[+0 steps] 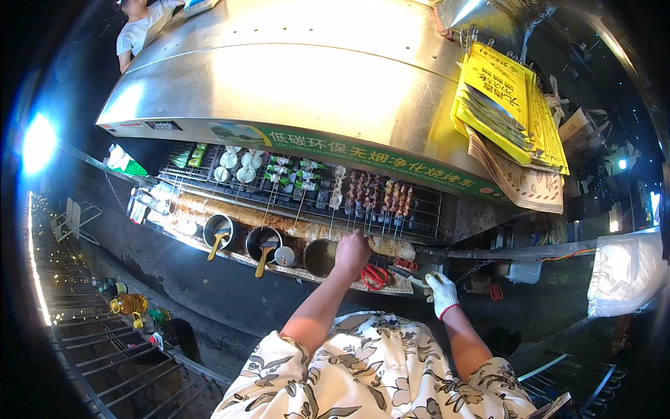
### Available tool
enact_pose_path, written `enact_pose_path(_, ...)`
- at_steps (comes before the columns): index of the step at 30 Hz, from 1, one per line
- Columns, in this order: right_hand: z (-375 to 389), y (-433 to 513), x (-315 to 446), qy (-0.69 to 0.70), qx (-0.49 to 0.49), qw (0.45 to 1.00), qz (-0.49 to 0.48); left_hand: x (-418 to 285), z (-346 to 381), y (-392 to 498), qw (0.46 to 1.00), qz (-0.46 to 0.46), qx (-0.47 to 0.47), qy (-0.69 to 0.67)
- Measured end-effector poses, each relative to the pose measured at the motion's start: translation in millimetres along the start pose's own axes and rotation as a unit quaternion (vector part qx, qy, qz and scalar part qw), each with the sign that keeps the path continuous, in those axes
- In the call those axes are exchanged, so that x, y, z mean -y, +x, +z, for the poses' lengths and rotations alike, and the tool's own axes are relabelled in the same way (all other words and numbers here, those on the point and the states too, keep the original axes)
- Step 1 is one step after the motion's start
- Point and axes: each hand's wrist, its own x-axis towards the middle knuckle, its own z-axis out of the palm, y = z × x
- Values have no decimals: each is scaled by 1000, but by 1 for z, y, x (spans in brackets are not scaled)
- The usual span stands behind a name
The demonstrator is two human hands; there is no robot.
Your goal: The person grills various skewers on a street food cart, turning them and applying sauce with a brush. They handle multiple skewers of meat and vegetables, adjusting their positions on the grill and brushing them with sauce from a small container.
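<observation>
My left hand (352,254), bare, reaches to the front edge of the barbecue grill (430,212). Its fingers are closed at the lower ends of the meat skewers (364,191); how many sticks they hold is hidden. A white knitted glove covers my right hand (443,294), which is closed on the end of a pale-handled tool (416,279) at the ledge's right end. Red-handled scissors (373,277) lie between my hands. Beside my left hand stands a metal pot (318,257). Green vegetable-roll skewers (309,175) and pale round slices (246,168) lie farther left on the grill.
A steel hood (314,89) overhangs the grill. Two pots with brushes (219,238) (264,251) and a white shaker (284,256) line the ledge. Yellow bags (502,105) hang at right. Bottles (129,304) stand lower left by a metal rack (136,366). Another person (138,31) stands beyond the hood.
</observation>
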Motion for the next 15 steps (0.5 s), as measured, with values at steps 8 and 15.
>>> enact_pose_path(8,5,-2,5,1,4,1000,4,2,-28,-9,996,27,-65,61)
enact_pose_path(15,9,-3,9,11,4,1000,1,14,-11,9,994,19,-36,98)
